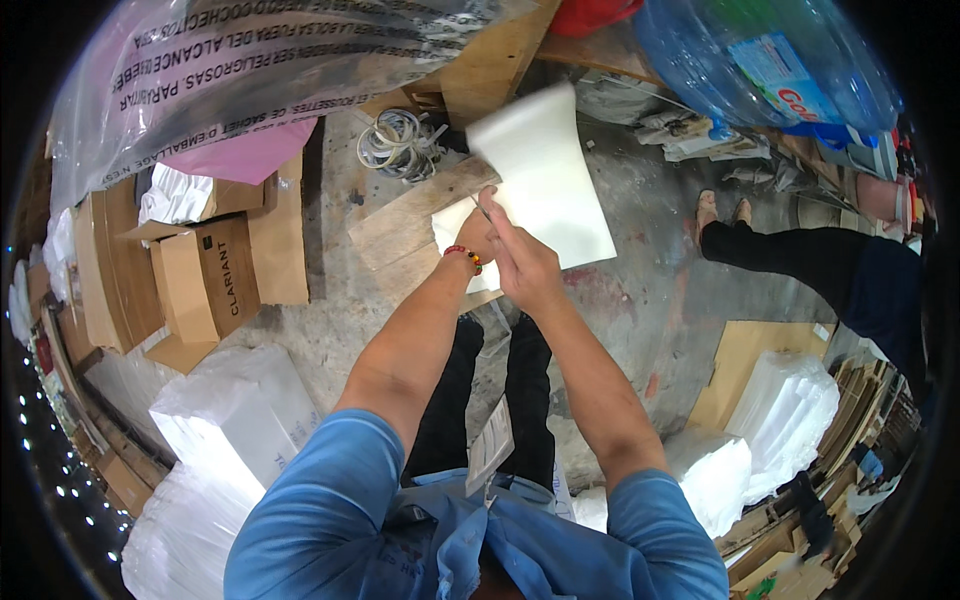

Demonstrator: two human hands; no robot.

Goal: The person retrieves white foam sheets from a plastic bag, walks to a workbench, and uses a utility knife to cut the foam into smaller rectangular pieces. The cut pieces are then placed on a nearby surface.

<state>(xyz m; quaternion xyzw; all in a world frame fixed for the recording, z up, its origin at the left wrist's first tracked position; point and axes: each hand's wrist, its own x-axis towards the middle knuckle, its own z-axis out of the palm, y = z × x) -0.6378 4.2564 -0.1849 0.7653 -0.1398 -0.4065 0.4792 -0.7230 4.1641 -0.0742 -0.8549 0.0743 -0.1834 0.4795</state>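
Observation:
A large off-white sheet (565,195) lies over a wooden board, its far end curling up and blurred. My left hand (478,238), with a beaded bracelet at the wrist, is closed at the sheet's left part; my right hand partly covers its fingers. Close against it, my right hand (528,265) grips a thin metal tool, with the index finger stretched forward. The slim grey end of the tool (480,208) sticks out toward the far left, over my left hand. Whether it is a knife or scissors cannot be made out.
The wooden board (385,222) rests low in front of my legs. Beyond it sit rolls of tape (398,143). Cardboard boxes (200,280) and wrapped white blocks (235,405) stand at left. Another person's leg (785,250) reaches in from the right, below large clear bottles (770,65).

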